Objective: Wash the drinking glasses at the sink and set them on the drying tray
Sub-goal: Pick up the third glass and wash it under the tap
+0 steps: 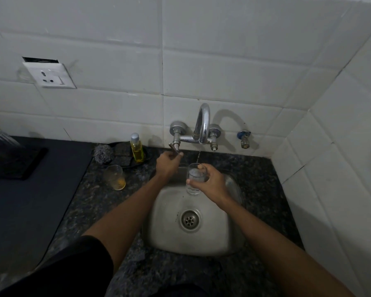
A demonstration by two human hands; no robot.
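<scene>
1. Nearest, both forearms reach over the sink.
2. Right hand grips a glass upright above the sink's far edge, under the tap.
3. Left hand curls round the left tap handle.
4. Second glass stands on the counter, left of the sink.

We see a dim, grey-toned scene, lit from above and in front: the tap throws a curved shadow rightward on the tiled wall. Its chrome carries small highlights. Tile lines bow at the edges from the wide lens, and the bottom corners fall dark and soft.
</scene>
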